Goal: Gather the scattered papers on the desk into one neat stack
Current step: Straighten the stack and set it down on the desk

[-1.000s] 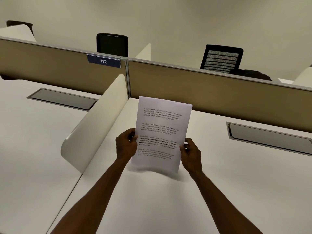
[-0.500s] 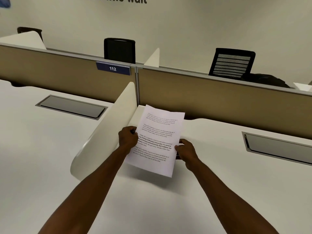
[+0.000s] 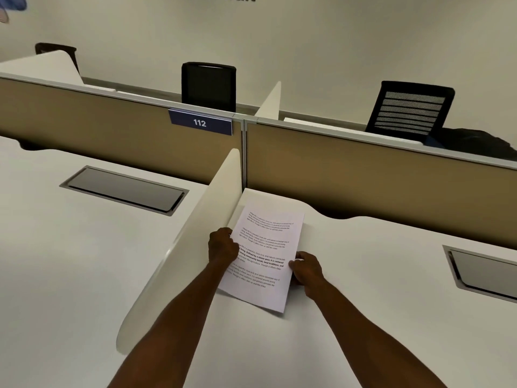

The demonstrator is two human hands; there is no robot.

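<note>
A stack of white printed papers [image 3: 265, 256] lies nearly flat on the white desk [image 3: 363, 317], close to the white side divider. My left hand [image 3: 222, 246] grips the stack's left edge, fingers curled over it. My right hand [image 3: 306, 271] pinches the right edge near the lower half. The sheets look squared together, with the top page's text facing up. I cannot tell how many sheets are underneath.
A curved white divider [image 3: 193, 239] runs along the left of the papers. A tan partition [image 3: 363, 175] with a "112" sign [image 3: 200, 123] backs the desk. Grey cable hatches [image 3: 123, 189] [image 3: 486, 273] sit on either side. Black chairs [image 3: 208, 86] stand beyond.
The papers have gone from held upright in front of me to lowered almost flat onto the desk. Both hands came down with them and keep hold of the edges.
</note>
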